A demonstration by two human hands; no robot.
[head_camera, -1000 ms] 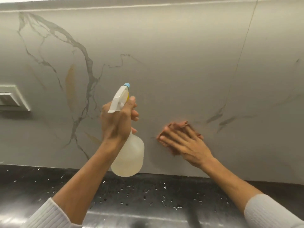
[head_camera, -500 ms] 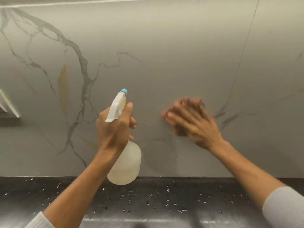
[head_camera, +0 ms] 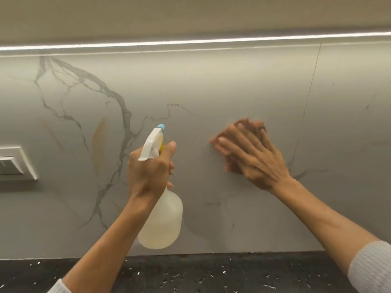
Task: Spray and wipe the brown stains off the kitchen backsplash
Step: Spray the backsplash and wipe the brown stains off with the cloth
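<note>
Brown vertical stain [head_camera: 99, 140] on our grey veined stone backsplash [head_camera: 211, 85] stays untouched left of the translucent plastic spray bottle [head_camera: 165, 220] our left hand [head_camera: 148, 174] grips; our flat right hand [head_camera: 254, 159] has rubbed the rust-red cloth [head_camera: 232, 169] upward, so that area seems cleaned.

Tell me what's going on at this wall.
A person is cleaning the backsplash. The left hand has its grip round a spray bottle, held up with the nozzle toward the wall. The right hand presses a brownish cloth flat against the backsplash, blurred by motion. A brownish streak left of the bottle is not yet wiped.
</note>
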